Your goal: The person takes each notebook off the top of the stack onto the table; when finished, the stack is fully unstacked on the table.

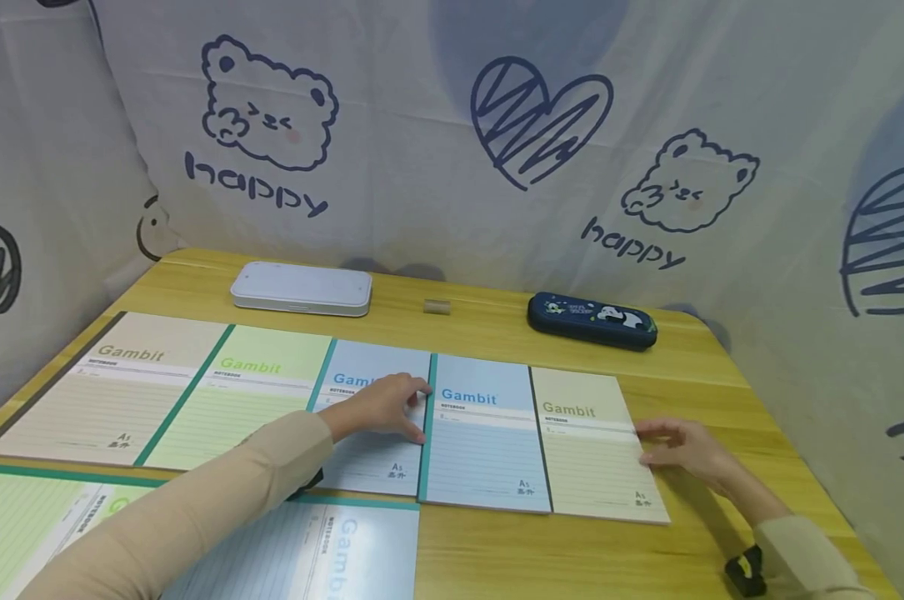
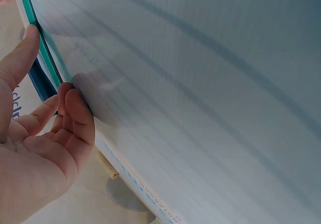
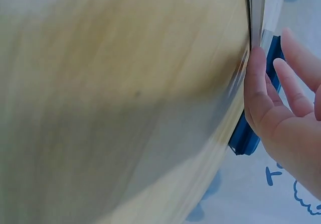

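Several Gambit notebooks lie side by side in a row on the wooden table. My left hand (image 1: 384, 407) is over the blue notebook (image 1: 347, 454) in the middle of the row. Its thumb and fingertips touch the teal spine of the light-blue notebook (image 1: 485, 450) to the right. At the row's right end is a cream notebook (image 1: 594, 462) with a dark spine. My right hand (image 1: 684, 450) rests beside it, fingertips at its right edge. In the right wrist view, the right hand (image 3: 281, 93) has its thumb and fingers spread apart along that edge.
A green notebook (image 1: 215, 421) and a beige notebook (image 1: 117, 392) fill the row's left part. Turned notebooks (image 1: 372, 550) lie nearer, partly under the left sleeve. Behind stand a white case (image 1: 302, 290), a small tan cylinder (image 1: 437, 307) and a dark-blue panda case (image 1: 592, 321), before a printed curtain.
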`<state>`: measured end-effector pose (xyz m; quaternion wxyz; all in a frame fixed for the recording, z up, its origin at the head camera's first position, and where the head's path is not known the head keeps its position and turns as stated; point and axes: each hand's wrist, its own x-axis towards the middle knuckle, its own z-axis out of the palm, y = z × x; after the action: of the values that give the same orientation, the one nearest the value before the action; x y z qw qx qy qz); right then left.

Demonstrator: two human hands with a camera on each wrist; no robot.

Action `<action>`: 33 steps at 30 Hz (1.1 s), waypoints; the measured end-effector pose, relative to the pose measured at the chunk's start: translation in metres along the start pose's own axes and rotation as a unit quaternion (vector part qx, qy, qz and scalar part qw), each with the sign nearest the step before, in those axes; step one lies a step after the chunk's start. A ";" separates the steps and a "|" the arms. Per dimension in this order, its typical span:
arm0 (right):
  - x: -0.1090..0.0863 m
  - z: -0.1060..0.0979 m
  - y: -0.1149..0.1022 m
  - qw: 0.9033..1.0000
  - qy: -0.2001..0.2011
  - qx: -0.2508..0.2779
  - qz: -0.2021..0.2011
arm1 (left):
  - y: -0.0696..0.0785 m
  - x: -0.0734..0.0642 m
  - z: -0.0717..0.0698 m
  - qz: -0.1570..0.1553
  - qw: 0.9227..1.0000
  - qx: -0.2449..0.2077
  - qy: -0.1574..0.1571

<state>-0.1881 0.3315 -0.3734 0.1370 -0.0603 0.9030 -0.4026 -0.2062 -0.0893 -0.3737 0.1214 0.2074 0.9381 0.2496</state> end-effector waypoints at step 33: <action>0.050 0.040 -0.057 0.999 0.000 0.028 -0.030 | 0.000 -0.001 -0.001 -0.001 1.000 -0.004 -0.006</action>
<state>-0.2241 0.2537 -0.3664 0.1263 -0.0832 0.8891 -0.4320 -0.2058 -0.0903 -0.3725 0.1286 0.2073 0.9365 0.2519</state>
